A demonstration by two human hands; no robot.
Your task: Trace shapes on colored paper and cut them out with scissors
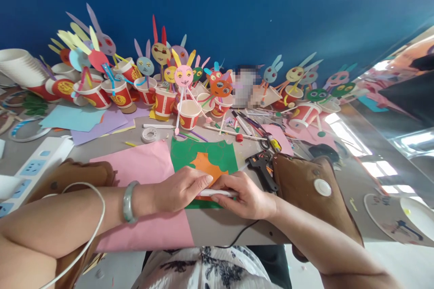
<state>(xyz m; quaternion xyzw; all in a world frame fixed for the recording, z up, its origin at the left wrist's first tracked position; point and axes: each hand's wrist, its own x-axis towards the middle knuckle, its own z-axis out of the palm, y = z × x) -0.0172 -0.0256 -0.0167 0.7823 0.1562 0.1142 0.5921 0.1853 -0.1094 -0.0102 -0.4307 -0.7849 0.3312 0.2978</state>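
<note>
A slim white pen [220, 193] lies level between my two hands, just above the papers. My right hand [247, 195] grips its right part between thumb and fingers. At the other end, my left hand [183, 189] is closed with its thumb against the pen; the tips of its fingers are hidden. Beneath them is an orange paper piece [203, 162] with a jagged edge, resting on a green sheet [225, 150] that carries faint drawn outlines. A large pink sheet [142, 162] spreads under my left forearm.
Decorated paper cups with rabbit-eared faces [188, 113] line the blue wall. A black glue gun [262, 171] lies right of my right hand, beside a brown cushion [312, 194]. A power strip [34, 171] is at left; a tape roll [149, 134] lies behind the pink sheet.
</note>
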